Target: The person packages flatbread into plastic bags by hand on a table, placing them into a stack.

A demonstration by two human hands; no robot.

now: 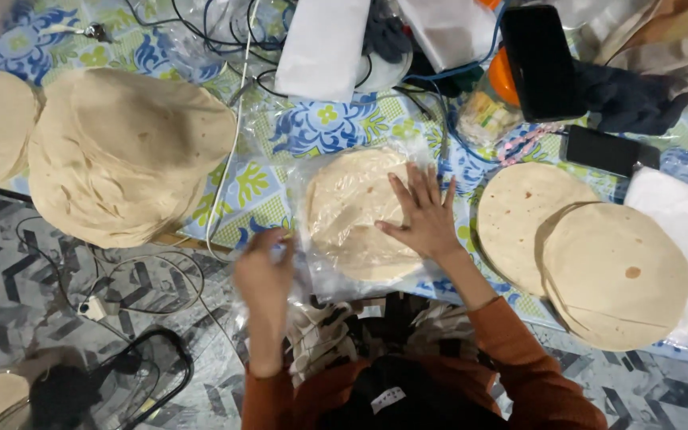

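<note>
Bagged flatbreads under flat open right hand, left hand pinching bag edge

Glossy clear plastic bag around matt flatbreads.

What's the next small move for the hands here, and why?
Probably pull the bag edge taut with the left hand while the right hand presses the flatbreads flat. The stack lies inside the clear bag, whose near edge is bunched and loose.
</note>
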